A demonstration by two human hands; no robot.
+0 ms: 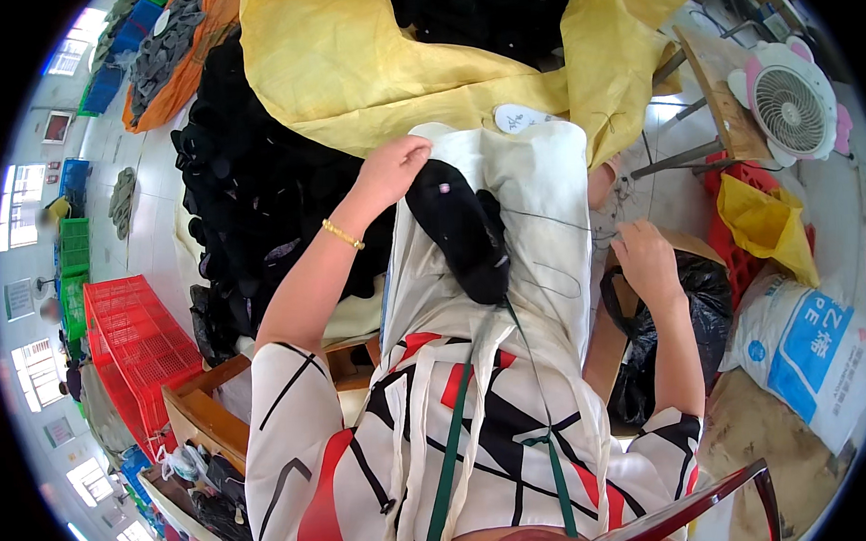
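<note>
A long black sock-like piece [460, 233] with a small pink mark lies on the white cloth [554, 185] over my lap. At its upper end my left hand [396, 172] is closed, fingers pinching its edge. A dark thread [546, 217] runs from the piece across the cloth toward my right hand [647, 261]. That hand is raised out to the right, near a black plastic bag, its fingertips pinched together where the thread ends. Another black layer shows beside the piece, partly hidden beneath it. A green cord [458, 427] hangs down my front.
Heaped black pieces [268, 195] lie at the left, beside a large yellow sack [340, 73]. Red crates [140, 347] and a wooden drawer [209, 412] stand lower left. At right are a black plastic bag [687, 309], a white-and-blue sack [808, 348] and a fan [792, 105] on a wooden stool.
</note>
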